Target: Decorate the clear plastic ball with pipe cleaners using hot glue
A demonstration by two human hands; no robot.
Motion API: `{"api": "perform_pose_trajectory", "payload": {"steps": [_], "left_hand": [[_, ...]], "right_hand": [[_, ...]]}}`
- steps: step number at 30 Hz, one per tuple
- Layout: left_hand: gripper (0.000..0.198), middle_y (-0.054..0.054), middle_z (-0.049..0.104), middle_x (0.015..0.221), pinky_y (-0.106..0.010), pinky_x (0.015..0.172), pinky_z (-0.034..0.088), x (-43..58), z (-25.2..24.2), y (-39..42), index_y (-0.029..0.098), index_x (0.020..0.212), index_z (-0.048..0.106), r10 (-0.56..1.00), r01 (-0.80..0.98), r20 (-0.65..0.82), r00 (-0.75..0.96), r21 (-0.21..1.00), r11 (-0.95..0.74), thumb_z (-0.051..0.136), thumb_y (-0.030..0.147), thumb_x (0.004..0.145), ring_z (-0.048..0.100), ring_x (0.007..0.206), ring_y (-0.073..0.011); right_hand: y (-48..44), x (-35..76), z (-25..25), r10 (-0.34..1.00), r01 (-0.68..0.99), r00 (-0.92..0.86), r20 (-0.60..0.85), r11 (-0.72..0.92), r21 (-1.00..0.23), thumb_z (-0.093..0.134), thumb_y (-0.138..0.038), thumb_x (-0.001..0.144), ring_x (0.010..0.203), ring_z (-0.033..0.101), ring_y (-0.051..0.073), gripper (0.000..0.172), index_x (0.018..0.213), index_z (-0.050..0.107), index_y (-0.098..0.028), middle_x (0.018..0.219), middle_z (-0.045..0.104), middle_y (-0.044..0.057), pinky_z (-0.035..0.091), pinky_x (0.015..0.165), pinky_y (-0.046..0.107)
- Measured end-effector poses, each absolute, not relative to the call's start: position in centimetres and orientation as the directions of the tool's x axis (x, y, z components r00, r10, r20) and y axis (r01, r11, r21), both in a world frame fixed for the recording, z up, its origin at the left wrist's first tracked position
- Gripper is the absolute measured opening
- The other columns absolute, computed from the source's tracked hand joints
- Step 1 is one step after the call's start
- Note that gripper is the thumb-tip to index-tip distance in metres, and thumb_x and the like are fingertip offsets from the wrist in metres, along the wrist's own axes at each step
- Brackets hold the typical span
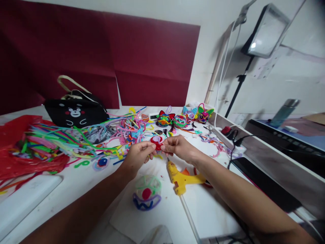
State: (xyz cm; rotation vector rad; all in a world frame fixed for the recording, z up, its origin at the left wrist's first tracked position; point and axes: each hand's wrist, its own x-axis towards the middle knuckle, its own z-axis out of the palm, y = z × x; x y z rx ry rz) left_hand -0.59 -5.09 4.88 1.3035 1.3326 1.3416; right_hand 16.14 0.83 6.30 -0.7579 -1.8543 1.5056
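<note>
My left hand (139, 155) and my right hand (177, 146) meet over the middle of the white table (76, 183), both pinched on a small red pipe-cleaner piece (156, 142) with a pale lilac centre. Just below the hands lies a yellow glue gun (180, 178) with a clear glue stick (189, 217) sticking out toward me. A clear ball wrapped in green, red and blue pipe cleaners (147, 193) sits near my left forearm.
A heap of coloured pipe cleaners (76, 140) spreads left on red plastic (15, 162). A black bear-face bag (75, 113) stands behind. Several finished pipe-cleaner heads (180, 119) line the back. A power strip (230, 134), cables and a lamp (266, 32) stand right.
</note>
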Motion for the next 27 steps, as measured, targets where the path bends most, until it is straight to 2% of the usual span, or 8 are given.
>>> {"api": "perform_pose_trajectory", "payload": {"steps": [8,14,23,27], "left_hand": [[0.025,0.002,0.057,0.053,-0.022,0.044,0.03,-0.7,4.2,-5.0,0.015,0.066,0.063,0.987,0.124,0.12,-0.107,0.987,-0.107,0.067,0.039,0.07,0.042,0.045,-0.0077],[0.026,0.003,0.057,0.052,-0.022,0.043,0.03,-0.7,4.3,-4.8,0.015,0.074,0.065,0.986,0.161,0.118,-0.113,0.982,-0.099,0.07,0.04,0.068,0.042,0.044,-0.0085],[0.028,0.004,0.056,0.05,-0.022,0.042,0.029,-1.7,3.6,-3.9,0.016,0.07,0.062,0.973,0.186,0.143,-0.18,0.976,-0.109,0.07,0.042,0.066,0.041,0.041,-0.0075],[0.029,0.004,0.056,0.05,-0.021,0.042,0.028,-2.0,3.3,-3.5,0.015,0.072,0.062,0.969,0.171,0.141,-0.202,0.979,-0.107,0.07,0.043,0.066,0.04,0.041,-0.0076]], "right_hand": [[0.8,16.2,5.9,0.763,0.065,-0.64,0.091,0.171,-0.983,0.081,-0.048,0.061,0.051,0.047,0.009,0.039,0.061,0.06,-0.015,0.055,0.057,-0.002,0.035,0.052,0.023],[1.2,16.2,5.3,0.756,0.104,-0.637,0.15,0.277,-0.955,0.077,-0.052,0.065,0.051,0.045,0.009,0.04,0.06,0.06,-0.015,0.053,0.054,-0.003,0.034,0.052,0.024],[2.1,16.5,4.9,0.72,0.124,-0.651,0.24,0.413,-0.902,0.069,-0.038,0.074,0.055,0.05,0.011,0.023,0.076,0.061,-0.016,0.061,0.057,-0.002,0.042,0.055,0.024],[2.1,17.6,6.0,0.726,0.239,-0.647,0.234,0.484,-0.842,0.06,-0.031,0.081,0.049,0.05,0.01,0.016,0.074,0.059,-0.017,0.056,0.058,-0.002,0.04,0.051,0.023]]}}
